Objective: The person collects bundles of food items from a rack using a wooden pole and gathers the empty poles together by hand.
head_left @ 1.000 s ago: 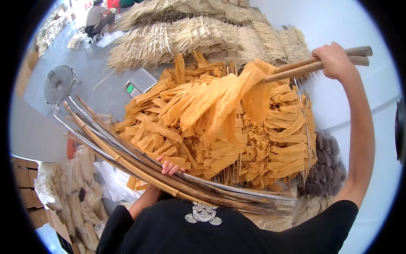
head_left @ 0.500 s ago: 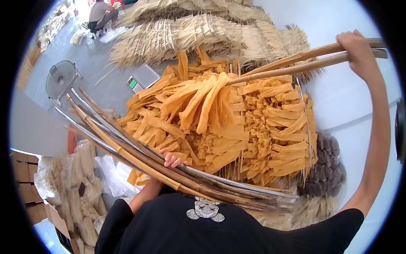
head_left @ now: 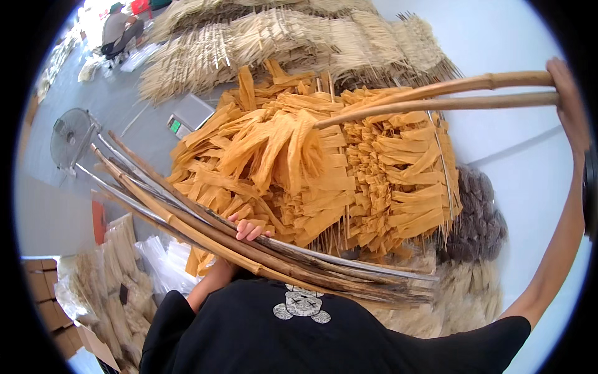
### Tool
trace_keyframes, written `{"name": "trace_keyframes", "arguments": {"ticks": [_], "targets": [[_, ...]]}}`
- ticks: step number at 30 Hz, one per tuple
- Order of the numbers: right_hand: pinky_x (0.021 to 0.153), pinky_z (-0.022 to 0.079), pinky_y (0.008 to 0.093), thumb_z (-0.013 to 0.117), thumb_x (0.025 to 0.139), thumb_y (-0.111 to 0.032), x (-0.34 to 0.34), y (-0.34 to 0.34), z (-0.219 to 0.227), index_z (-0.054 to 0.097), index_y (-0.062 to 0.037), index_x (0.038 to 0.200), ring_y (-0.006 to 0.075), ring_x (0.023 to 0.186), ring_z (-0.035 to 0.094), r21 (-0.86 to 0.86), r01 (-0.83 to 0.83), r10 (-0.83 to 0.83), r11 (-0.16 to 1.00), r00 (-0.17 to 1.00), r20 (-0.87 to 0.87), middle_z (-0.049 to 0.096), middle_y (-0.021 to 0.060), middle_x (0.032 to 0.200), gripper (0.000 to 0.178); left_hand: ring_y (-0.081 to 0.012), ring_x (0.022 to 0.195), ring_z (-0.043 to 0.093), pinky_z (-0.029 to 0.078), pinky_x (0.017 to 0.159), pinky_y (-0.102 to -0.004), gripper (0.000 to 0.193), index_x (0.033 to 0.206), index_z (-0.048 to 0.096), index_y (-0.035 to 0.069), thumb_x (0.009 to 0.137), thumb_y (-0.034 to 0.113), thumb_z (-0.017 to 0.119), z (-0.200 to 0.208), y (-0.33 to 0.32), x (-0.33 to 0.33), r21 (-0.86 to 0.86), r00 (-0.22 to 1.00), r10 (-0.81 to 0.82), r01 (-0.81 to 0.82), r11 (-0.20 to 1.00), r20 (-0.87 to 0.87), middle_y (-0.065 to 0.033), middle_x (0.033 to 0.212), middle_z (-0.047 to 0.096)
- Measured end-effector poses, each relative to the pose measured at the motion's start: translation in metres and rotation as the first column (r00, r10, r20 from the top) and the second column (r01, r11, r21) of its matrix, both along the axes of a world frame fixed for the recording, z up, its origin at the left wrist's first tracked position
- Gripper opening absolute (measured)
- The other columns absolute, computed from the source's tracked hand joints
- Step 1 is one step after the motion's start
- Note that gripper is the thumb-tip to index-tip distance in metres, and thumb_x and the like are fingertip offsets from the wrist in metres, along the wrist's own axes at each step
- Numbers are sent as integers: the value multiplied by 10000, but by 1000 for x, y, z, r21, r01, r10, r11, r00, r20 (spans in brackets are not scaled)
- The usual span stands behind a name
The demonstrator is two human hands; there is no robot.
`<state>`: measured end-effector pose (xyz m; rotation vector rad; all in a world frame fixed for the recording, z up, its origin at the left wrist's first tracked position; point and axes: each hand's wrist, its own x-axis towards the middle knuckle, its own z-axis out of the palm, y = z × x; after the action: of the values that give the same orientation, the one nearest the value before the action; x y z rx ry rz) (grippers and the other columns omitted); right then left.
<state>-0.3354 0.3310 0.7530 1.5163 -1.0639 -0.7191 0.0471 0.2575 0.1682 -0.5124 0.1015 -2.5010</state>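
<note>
A bundle of long wooden and metal poles lies slantwise across my front, cradled in my left arm. My left hand curls its fingers over the bundle's top side. At the far right, my right hand is against the near ends of two wooden poles, its fingers stretched upward beside them. The other ends of these two poles run in under draped orange-yellow wrinkled strips, which rest on a large pile of the same strips. My right palm is hidden.
Behind the pile lie long heaps of pale stalk-like strips. Left of it are a scale and a floor fan. Dark wrapped bundles lie at right, bagged pale strips at lower left. A person crouches far left.
My right hand has slid outward from around the two poles to their very ends, and its fingers have straightened. My left hand keeps its hold. The whole view has shifted slightly.
</note>
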Motion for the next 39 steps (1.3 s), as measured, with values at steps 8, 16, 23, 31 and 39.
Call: {"name": "trace_keyframes", "arguments": {"ticks": [8,16,23,31,39], "targets": [[915,416,376,535,661,149,23,-29,-56,504,0,1028,285,1050,502,-68,155,-155,986,988,-3,539,112,1088,398,-136,671,420,248,987,-441,526,636,510,125,936,307,118,-7,-2,-14,-22,997,-69,70,997,30,43,568,447],[788,463,287,597,757,-127,89,-86,-105,531,-103,667,124,716,549,86,-71,79,994,992,-99,584,4,744,114,-128,669,428,263,972,-407,529,675,559,128,940,323,145,-9,-5,-2,-91,995,-42,50,995,91,49,573,490],[763,464,299,586,702,40,64,-132,-142,577,-99,725,156,733,565,180,45,-78,983,980,182,586,40,721,142,-130,669,426,264,978,-417,536,671,549,130,943,329,132,-6,-1,8,-48,991,33,-27,998,133,43,575,489],[510,451,186,641,759,-68,75,-186,-279,586,-30,844,75,612,548,490,296,-348,820,937,15,616,31,729,108,-125,663,424,260,975,-394,554,671,564,136,937,329,118,-1,1,13,-33,984,131,-128,991,122,52,567,488],[675,511,306,655,759,-148,46,-186,-356,663,-108,880,167,831,638,553,295,-507,779,815,280,663,41,846,128,-129,668,426,256,984,-404,563,680,584,127,932,329,123,-4,2,15,-36,979,121,-116,993,165,42,566,485]]}}
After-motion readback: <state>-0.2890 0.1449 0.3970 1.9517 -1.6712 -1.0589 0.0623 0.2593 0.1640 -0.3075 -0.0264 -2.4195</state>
